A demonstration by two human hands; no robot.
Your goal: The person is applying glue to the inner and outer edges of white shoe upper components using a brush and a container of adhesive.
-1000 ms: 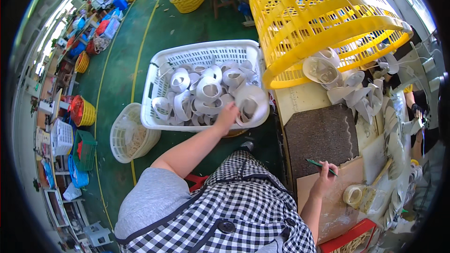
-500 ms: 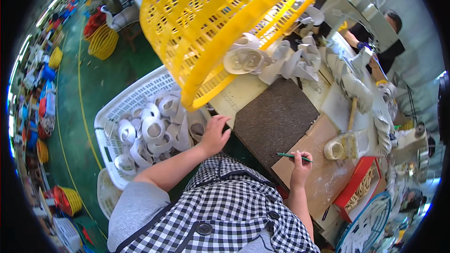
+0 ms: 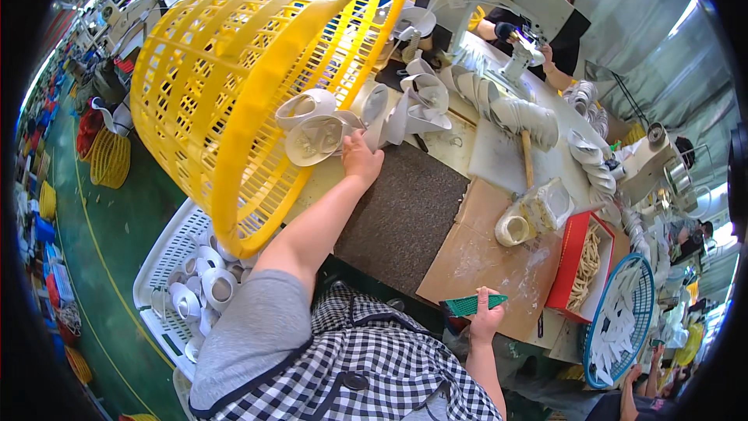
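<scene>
My left hand point(image 3: 362, 157) reaches to the far side of the dark rough board point(image 3: 401, 222). Its fingers close at the edge of a white curved shoe-upper-like piece point(image 3: 315, 140), one of several in a cluster by the yellow basket's mouth. The fingertips are partly hidden against the white material. In my right hand point(image 3: 486, 318), over the near edge of the brown cardboard point(image 3: 491, 257), is a thin green flat piece point(image 3: 461, 306) with a dotted surface, pinched between thumb and fingers.
A large yellow basket point(image 3: 226, 101) lies tipped at the left, above a white crate point(image 3: 152, 265) of white pieces. To the right are a glue-smeared container point(image 3: 513, 230), a red box point(image 3: 569, 265) and a blue basket point(image 3: 590, 351). Across the table a person works at a sewing machine point(image 3: 499, 12).
My left hand has moved from the table's near edge forward to the white pieces. The green piece in my right hand has turned from edge-on to show its flat face. The whole view has shifted.
</scene>
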